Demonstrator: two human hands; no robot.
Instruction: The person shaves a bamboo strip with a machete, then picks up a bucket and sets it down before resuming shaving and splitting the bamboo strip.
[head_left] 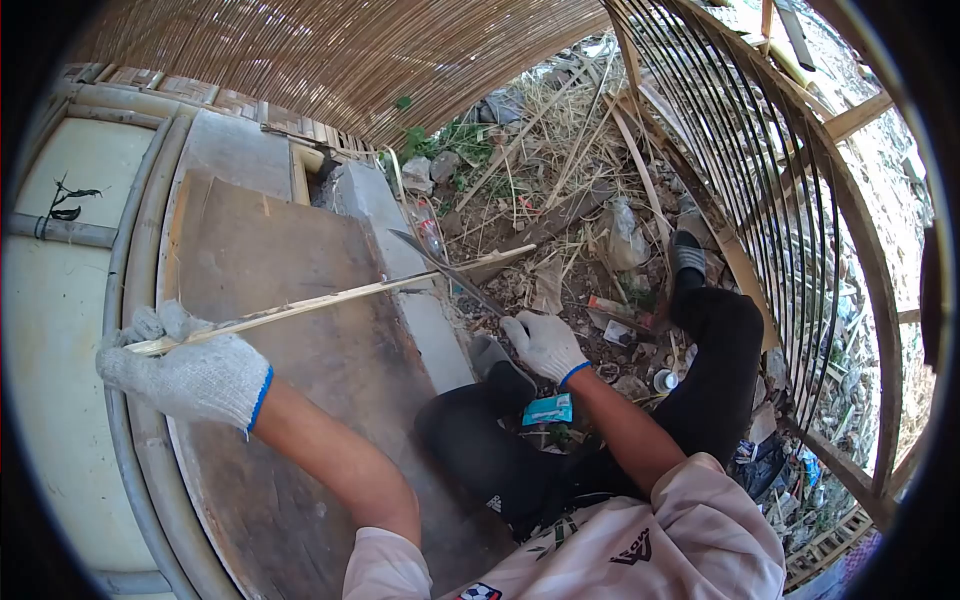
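Observation:
My left hand (195, 372), in a white knit glove with a blue cuff, is closed around one end of a long split bamboo strip (330, 297). From there the strip slants across to the right, over a brown board (290, 250) and past the concrete edge. My right hand (545, 345), gloved the same way, grips a knife (478, 291) with a long, slightly curved blade. Its blade points up and left and crosses the strip near the far end. The knife's handle is mostly hidden in the glove.
Bamboo poles (150, 400) and pale panels border the left side. A woven bamboo screen (330, 60) stands behind, and a slatted frame (760, 150) rises at the right. Litter, straw and a plastic bag (627, 236) cover the ground. A blue packet (547, 410) lies by my legs.

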